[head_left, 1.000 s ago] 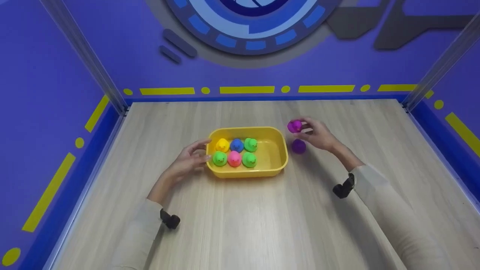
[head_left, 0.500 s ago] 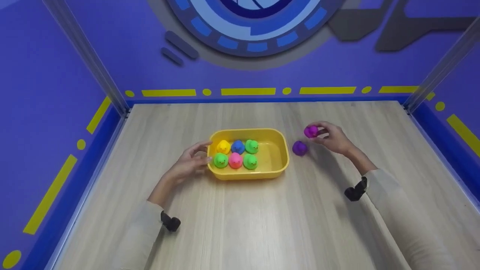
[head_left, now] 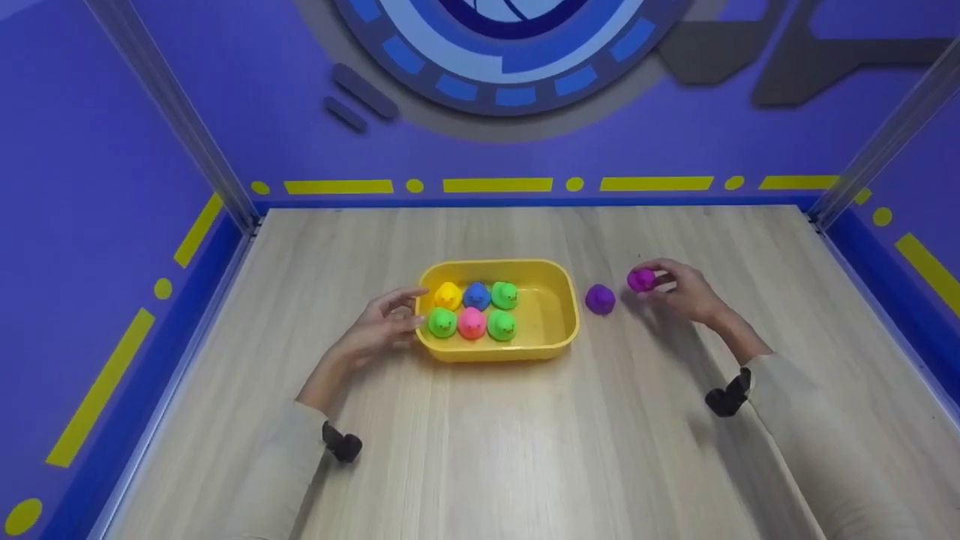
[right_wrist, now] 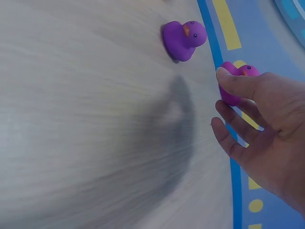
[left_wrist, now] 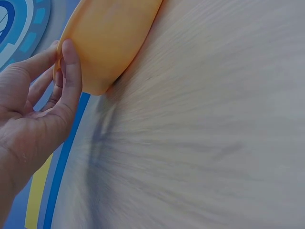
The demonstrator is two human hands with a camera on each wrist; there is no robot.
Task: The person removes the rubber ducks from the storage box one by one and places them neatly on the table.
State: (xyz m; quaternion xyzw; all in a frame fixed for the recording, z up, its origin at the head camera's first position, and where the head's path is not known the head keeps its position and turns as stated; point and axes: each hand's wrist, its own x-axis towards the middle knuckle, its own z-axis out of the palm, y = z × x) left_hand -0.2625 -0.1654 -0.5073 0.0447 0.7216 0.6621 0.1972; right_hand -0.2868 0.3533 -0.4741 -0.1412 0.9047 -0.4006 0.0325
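Soft shadows, glare on tabletop (head_left: 517,450), dim wrist views

The yellow tub (head_left: 541,311) looks like smooth plastic with a soft gloss, while the ducks (head_left: 472,324) inside, the purple duck (head_left: 600,299) and the magenta duck (head_left: 641,280) seem smooth rubber or plastic. The table (head_left: 510,435) shows pale wood grain with a faint sheen. The walls (head_left: 82,165) appear smooth, the corner posts (head_left: 169,112) metal, the sleeves (head_left: 817,435) matt cloth.

Yellow tub (head_left: 540,319): right end free; purple duck (head_left: 600,299) stands just outside.
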